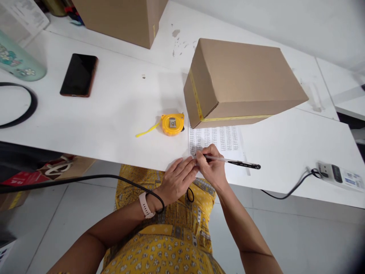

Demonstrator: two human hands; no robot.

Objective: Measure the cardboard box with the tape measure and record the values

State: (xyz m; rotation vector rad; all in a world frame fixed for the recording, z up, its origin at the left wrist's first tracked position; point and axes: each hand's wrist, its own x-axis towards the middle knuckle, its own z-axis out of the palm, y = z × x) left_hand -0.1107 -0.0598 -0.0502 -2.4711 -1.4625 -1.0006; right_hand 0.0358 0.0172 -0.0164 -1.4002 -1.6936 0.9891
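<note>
You seem to be writing: right hand (pixel 212 167) gripping the pen (pixel 242 163) at the sheet (pixel 215 139) by the box (pixel 251 76), left hand (pixel 176 180) flat, fingers extended. The next stroke likely calls for a steady sheet.

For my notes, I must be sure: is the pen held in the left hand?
No, the right hand holds the pen, and the left hand lies beside it.

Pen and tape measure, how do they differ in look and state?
The pen is long, slim, clear and black; the tape measure is compact, rounded and yellow. The pen is in the grip of the right hand; the tape measure lies untouched on the table. Both are close to the printed sheet.
</note>
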